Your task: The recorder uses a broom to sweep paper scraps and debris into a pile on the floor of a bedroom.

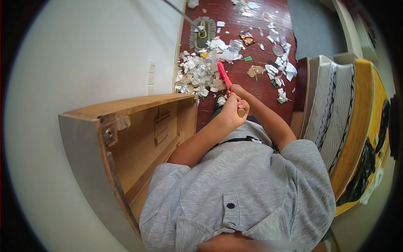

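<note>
Both my hands are closed around a long-handled tool (224,75) with a bright pink shaft, likely a broom. My left hand (234,108) grips near its round wooden butt end (241,112), which sticks out of the fist. Just beyond it, my right hand (236,90) holds the shaft further along. The pink shaft points away from me toward a heap of crumpled paper and plastic scraps (200,71) against the wall. I cannot make out the tool's head among the litter.
A fringed dust mop (202,34) rests beyond the heap. Litter, including a snack wrapper (247,38) and cardboard (255,71), covers parts of the red-brown floor (267,107). At left stands an open-sided wooden cabinet (132,104); mattresses (333,94) stand on edge at right.
</note>
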Demonstrator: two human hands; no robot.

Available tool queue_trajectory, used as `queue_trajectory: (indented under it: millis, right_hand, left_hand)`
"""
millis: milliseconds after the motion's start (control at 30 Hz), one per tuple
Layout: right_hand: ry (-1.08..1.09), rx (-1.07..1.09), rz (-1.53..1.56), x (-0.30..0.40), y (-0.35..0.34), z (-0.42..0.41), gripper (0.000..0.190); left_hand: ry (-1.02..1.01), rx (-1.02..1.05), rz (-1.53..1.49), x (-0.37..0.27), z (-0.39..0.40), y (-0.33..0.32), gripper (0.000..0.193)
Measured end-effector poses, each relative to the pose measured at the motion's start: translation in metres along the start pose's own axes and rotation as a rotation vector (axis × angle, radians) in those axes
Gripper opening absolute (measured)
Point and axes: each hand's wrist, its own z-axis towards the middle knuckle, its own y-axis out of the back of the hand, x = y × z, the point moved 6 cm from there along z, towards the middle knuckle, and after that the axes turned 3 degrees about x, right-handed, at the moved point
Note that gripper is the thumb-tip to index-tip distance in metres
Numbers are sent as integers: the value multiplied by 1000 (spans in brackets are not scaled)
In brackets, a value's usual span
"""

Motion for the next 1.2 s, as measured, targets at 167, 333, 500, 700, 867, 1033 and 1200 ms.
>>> queue_trajectory:
  millis: [167, 333, 500, 700, 867, 1033, 1200]
  right_hand:
    - [-67, 84, 16, 13, -30, -25, 6]
    - [-101, 44, 165, 11, 31, -72, 17]
    - [-146, 34, 394, -15, 97, -113, 21]
    - [-126, 15, 617, -62, 98, -108, 22]
    - [-116, 83, 782, -99, 100, -95, 23]
    - [-255, 264, 963, -102, 81, -98, 24]
    - [-198, 326, 798, -103, 98, -127, 24]
  left_hand:
    - [158, 222, -55, -7, -31, -16, 11]
    - [428, 193, 129, 43, -37, -32, 11]
    - [627, 114, 249, 74, -13, -18, 18]
    - [550, 36, 80, 81, 84, 61, 8]
    - [356, -197, 165, 90, 80, 88, 20]
    - [257, -222, 279, 122, 41, 70, 20]
    - [274, -198, 322, 167, 38, 80, 19]
